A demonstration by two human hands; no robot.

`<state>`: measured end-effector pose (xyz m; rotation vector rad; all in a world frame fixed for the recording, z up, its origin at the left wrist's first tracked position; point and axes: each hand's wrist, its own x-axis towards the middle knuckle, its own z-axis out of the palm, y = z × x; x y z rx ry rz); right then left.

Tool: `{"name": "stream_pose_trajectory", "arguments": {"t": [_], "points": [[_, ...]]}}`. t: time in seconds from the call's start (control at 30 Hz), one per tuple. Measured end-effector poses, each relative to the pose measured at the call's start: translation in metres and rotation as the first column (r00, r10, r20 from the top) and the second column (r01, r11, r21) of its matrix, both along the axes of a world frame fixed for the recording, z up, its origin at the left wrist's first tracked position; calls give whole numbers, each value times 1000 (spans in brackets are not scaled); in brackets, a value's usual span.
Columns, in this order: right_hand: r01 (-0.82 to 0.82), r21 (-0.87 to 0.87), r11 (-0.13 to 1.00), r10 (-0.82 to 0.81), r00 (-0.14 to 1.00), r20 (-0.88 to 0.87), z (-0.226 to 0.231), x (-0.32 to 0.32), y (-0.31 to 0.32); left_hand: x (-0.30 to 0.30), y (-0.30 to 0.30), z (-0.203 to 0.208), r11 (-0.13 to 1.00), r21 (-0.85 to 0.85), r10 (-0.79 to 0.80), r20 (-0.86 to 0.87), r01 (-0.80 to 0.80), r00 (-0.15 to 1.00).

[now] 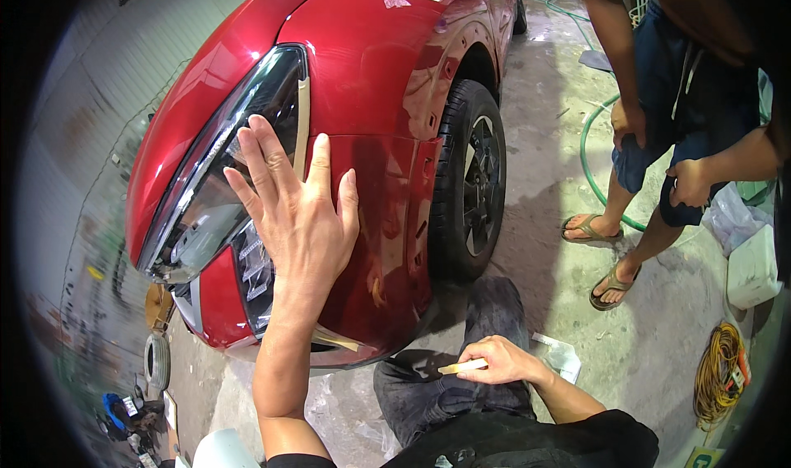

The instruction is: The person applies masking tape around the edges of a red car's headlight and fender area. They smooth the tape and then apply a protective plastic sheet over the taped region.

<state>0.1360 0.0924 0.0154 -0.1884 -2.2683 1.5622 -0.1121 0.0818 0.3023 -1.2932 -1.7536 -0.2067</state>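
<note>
Fingers of the left hand [305, 225] fan wide, empty, over the glossy red painted car body [371, 171], contact unclear; trapped grit could scratch it. The right hand [501, 359] curls round a slim pale-yellow bar [461, 367], droppable if its fingers slacken.

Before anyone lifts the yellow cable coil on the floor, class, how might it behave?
The yellow cable coil would probably sag floppily, being made of many thin, curving loops. It may feel fairly heavy, since those loops are bunched so thickly together.
</note>
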Motion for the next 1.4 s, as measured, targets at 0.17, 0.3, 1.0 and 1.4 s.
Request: {"name": "stream_pose_trajectory", "arguments": {"t": [0.17, 0.3, 1.0, 1.4], "points": [[13, -11, 1000, -13, 1000, -15, -4, 1, -2, 3, 3, -2, 996, -39, 84, -30, -85, 996], [7, -43, 999, -7, 1000, 2, -12, 1, -6, 4, 4, -8, 999, -48, 18, -30, -19, 999], [711, 130, 691, -690, 702, -177, -58, -2, 25, 43, -239, -350, 497, -429, 428, 877, 754, 217], [711, 448, 542, -777, 628, -55, -146, -26, 36, -2, -359, -523, 801, -306, 25, 876, 515, 483]]}}
